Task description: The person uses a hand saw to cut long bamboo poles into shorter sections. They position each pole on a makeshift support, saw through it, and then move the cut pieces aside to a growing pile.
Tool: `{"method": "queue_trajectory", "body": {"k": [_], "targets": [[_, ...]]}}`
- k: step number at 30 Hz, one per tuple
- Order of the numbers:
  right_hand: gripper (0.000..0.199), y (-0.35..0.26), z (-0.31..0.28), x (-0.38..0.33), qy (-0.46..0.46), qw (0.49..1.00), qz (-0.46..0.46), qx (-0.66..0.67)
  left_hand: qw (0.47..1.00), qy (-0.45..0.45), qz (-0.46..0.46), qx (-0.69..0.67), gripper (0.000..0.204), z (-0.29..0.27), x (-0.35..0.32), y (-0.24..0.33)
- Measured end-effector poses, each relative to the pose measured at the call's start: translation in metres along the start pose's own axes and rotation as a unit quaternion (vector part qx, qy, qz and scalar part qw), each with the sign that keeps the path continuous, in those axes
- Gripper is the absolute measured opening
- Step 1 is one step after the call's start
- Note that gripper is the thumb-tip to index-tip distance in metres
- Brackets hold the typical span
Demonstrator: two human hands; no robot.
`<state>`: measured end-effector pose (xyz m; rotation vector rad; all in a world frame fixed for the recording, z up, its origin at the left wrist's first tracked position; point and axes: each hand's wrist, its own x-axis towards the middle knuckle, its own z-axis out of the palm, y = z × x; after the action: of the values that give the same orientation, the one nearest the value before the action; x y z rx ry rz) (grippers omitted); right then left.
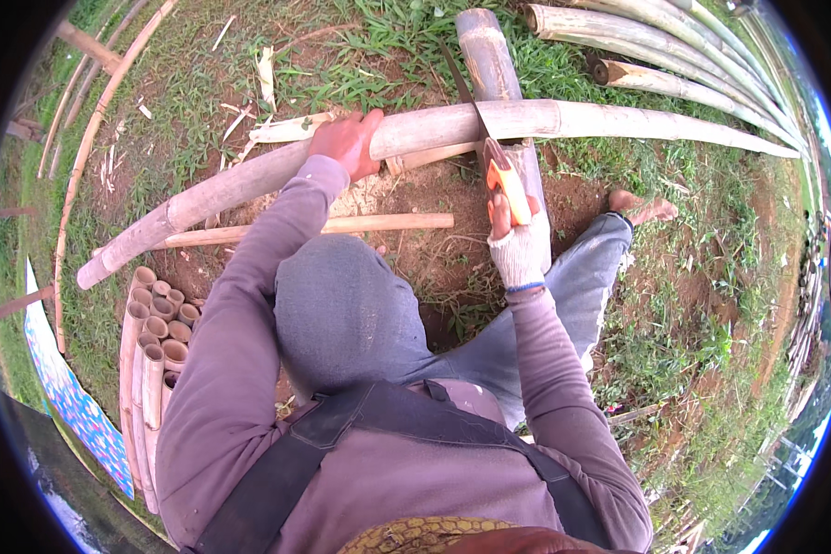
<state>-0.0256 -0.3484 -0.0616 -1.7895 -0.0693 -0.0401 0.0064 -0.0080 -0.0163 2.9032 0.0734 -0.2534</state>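
Observation:
A long, pale bamboo pole (425,132) lies across in front of me, resting on a thicker bamboo log (489,57) that runs away from me. My bare left hand (346,145) is wrapped over the pole, left of the log. In my right hand (515,235), which wears a white knitted glove with the fingertips showing, is the orange handle of a handsaw (504,185). The saw's dark blade crosses the pole beside the log, its far end pointing away from me. Whether the teeth have cut into the bamboo cannot be made out.
Several bamboo poles (656,88) are piled at the far right. A bundle of cut bamboo tubes (157,328) lies at my left, near a colourful sheet (74,392). A thin bamboo strip (388,222) lies on the soil before my bent knee (342,305); my bare foot (642,207) is at right.

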Motion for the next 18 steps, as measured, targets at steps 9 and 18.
{"method": "queue_trajectory", "body": {"k": [9,18], "targets": [[0.036,-0.052,0.032,0.034,0.001,0.99,-0.084,-0.11,0.999,-0.015,-0.031,0.021,0.087,0.005,-0.001,-0.009],[0.044,-0.072,0.036,0.045,0.031,0.98,-0.144,-0.138,0.996,-0.066,-0.055,-0.005,0.09,0.004,0.014,-0.016]]}}
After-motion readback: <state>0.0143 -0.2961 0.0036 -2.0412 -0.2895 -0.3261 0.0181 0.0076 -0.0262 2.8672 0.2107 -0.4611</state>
